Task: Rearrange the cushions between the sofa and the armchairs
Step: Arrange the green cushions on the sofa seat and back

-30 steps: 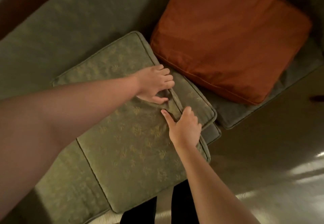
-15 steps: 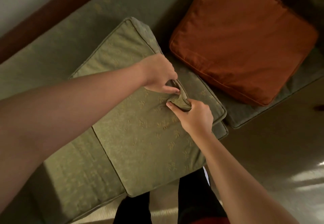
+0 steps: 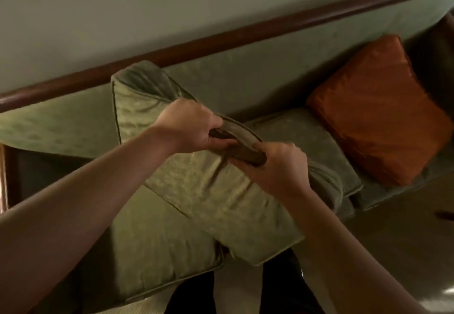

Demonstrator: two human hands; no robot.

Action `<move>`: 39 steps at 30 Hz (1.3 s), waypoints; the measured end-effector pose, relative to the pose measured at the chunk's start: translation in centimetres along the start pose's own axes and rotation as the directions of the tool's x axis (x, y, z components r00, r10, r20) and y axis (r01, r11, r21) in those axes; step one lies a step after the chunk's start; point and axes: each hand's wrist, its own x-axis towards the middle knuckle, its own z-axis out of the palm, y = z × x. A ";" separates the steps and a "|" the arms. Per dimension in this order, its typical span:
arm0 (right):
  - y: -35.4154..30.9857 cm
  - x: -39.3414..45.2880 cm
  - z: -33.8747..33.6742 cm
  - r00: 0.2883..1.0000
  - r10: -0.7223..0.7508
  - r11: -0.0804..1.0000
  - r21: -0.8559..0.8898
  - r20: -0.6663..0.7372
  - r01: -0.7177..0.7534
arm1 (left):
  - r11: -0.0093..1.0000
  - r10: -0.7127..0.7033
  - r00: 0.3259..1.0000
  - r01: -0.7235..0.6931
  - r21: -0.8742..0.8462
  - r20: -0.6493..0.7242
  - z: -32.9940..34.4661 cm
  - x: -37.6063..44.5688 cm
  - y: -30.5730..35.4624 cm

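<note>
A large green patterned seat cushion [image 3: 208,191] is raised off the sofa, tilted, its far corner up near the backrest. My left hand [image 3: 194,127] and my right hand [image 3: 277,166] are both shut on a bunched fold of its fabric along the right edge, close together. Beneath it lie the other green seat cushions [image 3: 152,252] of the sofa. An orange square cushion [image 3: 375,112] leans at the sofa's right end, apart from my hands.
The sofa's green backrest [image 3: 245,73] has a dark wooden top rail [image 3: 221,36] against a pale wall. A gap with a dark wooden frame [image 3: 5,178] shows at the left. Tan floor [image 3: 393,240] lies to the right; my dark-trousered legs stand by the sofa front.
Both hands went from pinching the cushion's fabric to gripping it firmly, and the green cushion has been lifted off the seat and tilted up. The view has swung up toward the wall.
</note>
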 end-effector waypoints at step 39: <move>-24.6 16.0 26.8 0.931 -0.359 0.850 -0.391 0.061 0.353 | 0.609 -0.784 0.607 0.793 0.028 -0.130 13.2 -30.5 -24.8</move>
